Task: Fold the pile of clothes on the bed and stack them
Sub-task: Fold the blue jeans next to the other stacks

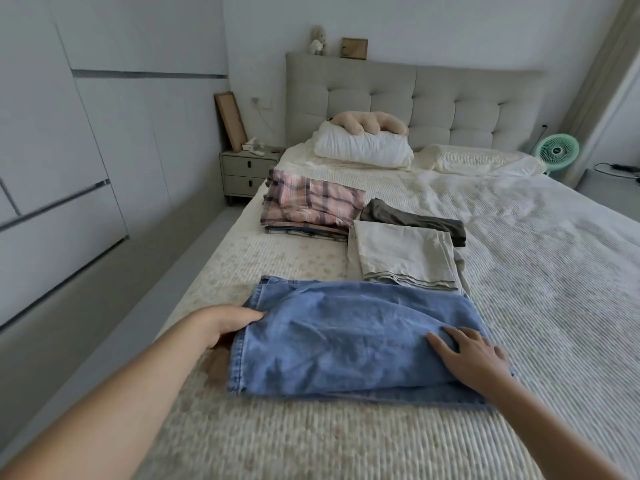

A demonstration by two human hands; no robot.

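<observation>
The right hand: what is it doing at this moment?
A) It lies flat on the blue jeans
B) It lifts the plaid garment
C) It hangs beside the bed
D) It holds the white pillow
A: the right hand lies with straight fingers on the folded blue jeans, far from the other folded clothes.

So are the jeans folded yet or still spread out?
Folded. The jeans lie doubled into a compact rectangle, layered edges showing at the near side. The left hand grips the left edge; the right hand presses flat on top.

Folded jeans [356, 337] on the bed [519, 271] (both hands [225, 323] at its ends).
</observation>
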